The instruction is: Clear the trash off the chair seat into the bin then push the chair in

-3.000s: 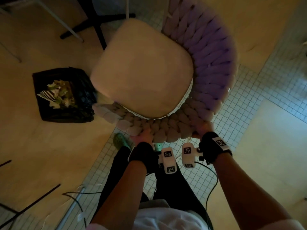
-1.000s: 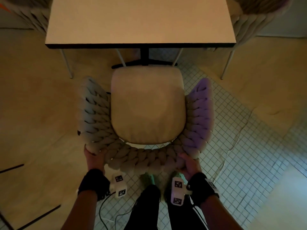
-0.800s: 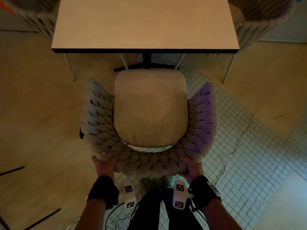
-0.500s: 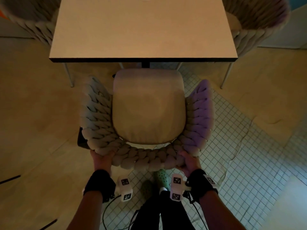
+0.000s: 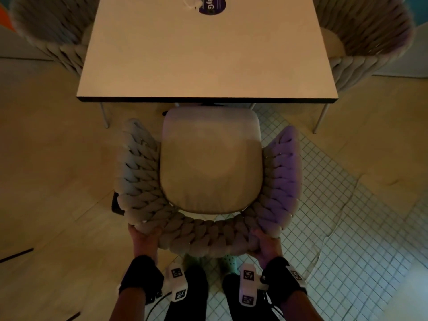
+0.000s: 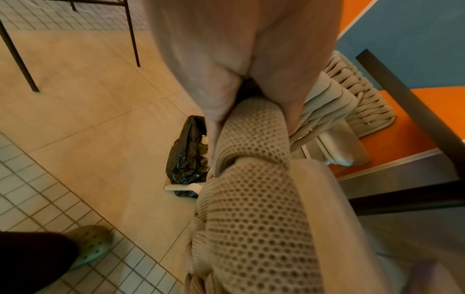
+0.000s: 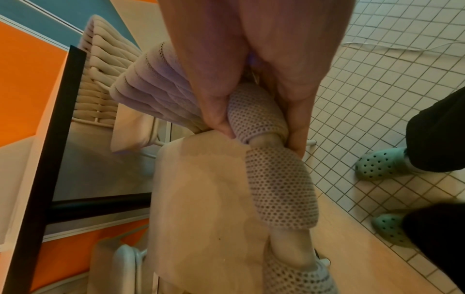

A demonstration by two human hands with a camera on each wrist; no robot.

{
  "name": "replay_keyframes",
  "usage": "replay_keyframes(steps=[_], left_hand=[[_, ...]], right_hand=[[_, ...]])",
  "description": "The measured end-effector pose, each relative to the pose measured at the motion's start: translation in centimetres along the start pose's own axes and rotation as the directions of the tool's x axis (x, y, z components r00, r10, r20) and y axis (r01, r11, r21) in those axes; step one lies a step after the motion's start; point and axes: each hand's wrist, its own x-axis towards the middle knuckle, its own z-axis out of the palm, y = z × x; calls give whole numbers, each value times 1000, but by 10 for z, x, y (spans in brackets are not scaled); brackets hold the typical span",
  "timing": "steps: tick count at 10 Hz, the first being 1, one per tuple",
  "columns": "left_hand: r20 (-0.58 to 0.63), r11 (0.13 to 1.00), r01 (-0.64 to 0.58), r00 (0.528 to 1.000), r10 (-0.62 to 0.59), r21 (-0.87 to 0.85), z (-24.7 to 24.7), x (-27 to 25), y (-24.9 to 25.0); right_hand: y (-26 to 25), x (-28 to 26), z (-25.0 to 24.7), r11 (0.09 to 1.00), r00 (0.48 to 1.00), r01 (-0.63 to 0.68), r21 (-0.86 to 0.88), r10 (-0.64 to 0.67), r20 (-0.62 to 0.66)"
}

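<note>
The chair (image 5: 208,235) has a braided rope back and a bare beige seat cushion (image 5: 210,158) with nothing lying on it. It faces the white table (image 5: 206,54), with the seat's front edge right at the table's near edge. My left hand (image 5: 144,237) grips the back's left rear corner, thumb and fingers round a braid (image 6: 251,123). My right hand (image 5: 266,245) grips the right rear corner the same way (image 7: 254,119). The black bin bag (image 6: 187,157) with paper scraps in it stands on the floor left of the chair.
Two more braided chairs (image 5: 53,35) (image 5: 368,40) stand at the table's far corners. A purple round sticker (image 5: 212,5) is on the table's far edge. My feet in green clogs (image 7: 380,165) stand on white floor tiles behind the chair. A cable (image 5: 335,225) runs across the tiles at right.
Three seconds ago the chair stood turned away beside the bin bag; it has since swung round to face the table and slid forward to its edge. Both hands stayed on the back.
</note>
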Motion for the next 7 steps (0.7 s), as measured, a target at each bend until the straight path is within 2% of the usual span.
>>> replay_keyframes(steps=[2, 4, 5, 6, 7], left_hand=[[-34, 998, 23, 999, -21, 66, -1, -1, 0], [-9, 987, 87, 996, -86, 135, -5, -2, 9], [35, 973, 162, 985, -170, 164, -10, -5, 19], [43, 926, 339, 936, -350, 166, -22, -10, 30], [-34, 875, 452, 891, -453, 174, -57, -20, 36]], right_hand=[[-1, -1, 2, 1000, 999, 20, 11, -20, -50], [-1, -8, 1, 998, 998, 41, 45, -42, 44], [-4, -14, -5, 1000, 998, -10, 15, 9, 64], [-11, -35, -12, 967, 989, -83, -241, 110, 99], [-14, -69, -31, 877, 983, -84, -473, 152, 107]])
